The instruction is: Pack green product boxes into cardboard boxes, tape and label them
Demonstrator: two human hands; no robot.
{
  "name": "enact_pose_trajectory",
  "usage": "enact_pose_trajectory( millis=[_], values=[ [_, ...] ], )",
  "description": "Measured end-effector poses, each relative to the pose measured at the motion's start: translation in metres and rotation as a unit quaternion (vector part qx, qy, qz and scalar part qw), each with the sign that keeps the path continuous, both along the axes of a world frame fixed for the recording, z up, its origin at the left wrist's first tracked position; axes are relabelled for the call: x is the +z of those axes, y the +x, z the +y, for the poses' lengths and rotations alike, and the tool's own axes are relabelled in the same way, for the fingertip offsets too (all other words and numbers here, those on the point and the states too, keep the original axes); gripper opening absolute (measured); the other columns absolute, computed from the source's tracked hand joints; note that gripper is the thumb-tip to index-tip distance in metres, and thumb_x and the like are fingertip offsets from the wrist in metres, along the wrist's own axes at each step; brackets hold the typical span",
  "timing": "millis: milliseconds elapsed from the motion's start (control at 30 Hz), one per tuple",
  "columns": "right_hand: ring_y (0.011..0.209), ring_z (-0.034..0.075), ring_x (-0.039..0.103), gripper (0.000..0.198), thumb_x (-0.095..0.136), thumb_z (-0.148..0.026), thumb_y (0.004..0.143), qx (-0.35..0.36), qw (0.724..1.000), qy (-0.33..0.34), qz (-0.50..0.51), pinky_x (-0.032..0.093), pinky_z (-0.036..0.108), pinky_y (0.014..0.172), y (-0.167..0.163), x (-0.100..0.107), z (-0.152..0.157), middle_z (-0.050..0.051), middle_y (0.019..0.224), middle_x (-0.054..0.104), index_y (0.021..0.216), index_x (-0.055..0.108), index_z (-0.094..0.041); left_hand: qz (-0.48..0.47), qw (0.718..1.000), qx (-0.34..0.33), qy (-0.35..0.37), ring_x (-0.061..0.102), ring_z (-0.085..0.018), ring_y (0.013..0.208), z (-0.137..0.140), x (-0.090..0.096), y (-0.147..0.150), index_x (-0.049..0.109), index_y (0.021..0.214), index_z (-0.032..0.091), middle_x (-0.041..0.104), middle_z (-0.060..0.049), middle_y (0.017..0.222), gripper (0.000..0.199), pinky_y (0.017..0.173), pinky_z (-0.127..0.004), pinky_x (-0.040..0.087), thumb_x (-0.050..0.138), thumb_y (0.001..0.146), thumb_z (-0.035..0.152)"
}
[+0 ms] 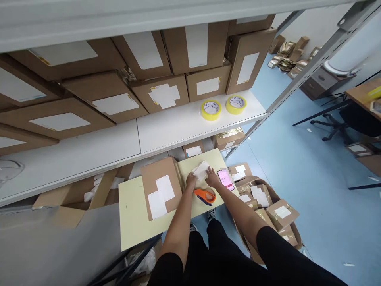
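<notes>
A small stack of white paper slips (201, 170) lies on the pale yellow tabletop (131, 214). My left hand (191, 181) is closed on the near left end of the slips. At their right edge, my right hand (212, 178) has its fingers stretched out, touching or almost touching the paper. An orange and dark-blue tool with a loop-shaped handle (206, 196) rests just below the hands; its exact kind is unclear. Right of my right hand lies a phone (226, 180) with a pink screen. A cardboard box (162, 186) with white labels stands left of my left hand.
Above the tabletop, a white shelf (178, 123) carries several labelled cardboard boxes (168, 93) and two yellow tape rolls (211, 109) (236, 104). A large carton of small parcels (268, 214) sits on the floor at right. A metal upright (315, 63) rises beyond the shelf's right end.
</notes>
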State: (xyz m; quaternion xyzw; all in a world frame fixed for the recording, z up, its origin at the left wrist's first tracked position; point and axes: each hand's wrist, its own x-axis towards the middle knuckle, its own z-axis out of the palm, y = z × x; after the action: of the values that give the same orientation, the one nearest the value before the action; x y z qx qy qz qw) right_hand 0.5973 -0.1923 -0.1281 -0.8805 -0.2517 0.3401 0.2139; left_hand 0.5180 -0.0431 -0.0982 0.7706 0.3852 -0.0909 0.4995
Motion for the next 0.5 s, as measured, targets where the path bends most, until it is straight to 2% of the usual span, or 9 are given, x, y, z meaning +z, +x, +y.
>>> enact_pose_trajectory(
  millis=[133, 233, 300, 400, 500],
  values=[
    [0.162, 0.036, 0.010, 0.073, 0.056, -0.013, 0.087, 0.037, 0.999, 0.028, -0.027, 0.033, 0.053, 0.122, -0.017, -0.008, 0.003, 0.009, 0.172, 0.028, 0.159, 0.042, -0.020, 0.037, 0.998, 0.040, 0.043, 0.071, -0.024, 0.098, 0.000, -0.008, 0.009, 0.068, 0.120, 0.016, 0.077, -0.012, 0.108, 0.035, 0.084, -0.031, 0.052, 0.060, 0.088, 0.026],
    [0.161, 0.035, 0.016, 0.075, 0.057, -0.013, 0.086, 0.006, 0.999, 0.047, -0.017, 0.033, 0.054, 0.122, -0.021, -0.007, 0.003, 0.009, 0.169, 0.035, 0.159, 0.042, -0.022, 0.041, 0.996, 0.046, 0.069, 0.070, -0.026, 0.107, 0.005, -0.004, 0.013, 0.071, 0.114, 0.018, 0.076, -0.013, 0.114, 0.028, 0.094, -0.034, 0.051, 0.059, 0.090, 0.027],
    [0.159, 0.033, 0.023, 0.076, 0.059, -0.015, 0.085, -0.028, 0.996, 0.086, -0.007, 0.035, 0.052, 0.122, -0.017, 0.000, 0.000, 0.009, 0.165, 0.043, 0.158, 0.042, -0.025, 0.018, 0.996, 0.032, 0.079, 0.067, -0.025, 0.117, 0.009, 0.004, 0.014, 0.073, 0.107, 0.019, 0.073, -0.012, 0.125, 0.022, 0.103, -0.035, 0.049, 0.063, 0.089, 0.028],
    [0.153, 0.030, 0.037, 0.074, 0.063, -0.024, 0.084, -0.109, 0.978, 0.179, 0.000, 0.035, 0.049, 0.123, -0.004, 0.019, -0.009, 0.009, 0.159, 0.050, 0.156, 0.046, -0.026, -0.085, 0.992, -0.053, 0.078, 0.056, -0.025, 0.135, 0.018, 0.024, 0.011, 0.076, 0.094, 0.021, 0.064, -0.009, 0.144, 0.012, 0.116, -0.036, 0.041, 0.069, 0.086, 0.027],
    [0.141, 0.031, 0.051, 0.064, 0.068, -0.039, 0.082, -0.197, 0.944, 0.262, 0.025, 0.044, 0.046, 0.114, 0.008, 0.047, -0.021, 0.011, 0.147, 0.060, 0.143, 0.058, -0.025, -0.175, 0.969, -0.159, 0.066, 0.049, -0.026, 0.142, 0.028, 0.049, 0.008, 0.076, 0.083, 0.023, 0.066, -0.008, 0.142, 0.004, 0.121, -0.043, 0.036, 0.072, 0.084, 0.025]
  ],
)
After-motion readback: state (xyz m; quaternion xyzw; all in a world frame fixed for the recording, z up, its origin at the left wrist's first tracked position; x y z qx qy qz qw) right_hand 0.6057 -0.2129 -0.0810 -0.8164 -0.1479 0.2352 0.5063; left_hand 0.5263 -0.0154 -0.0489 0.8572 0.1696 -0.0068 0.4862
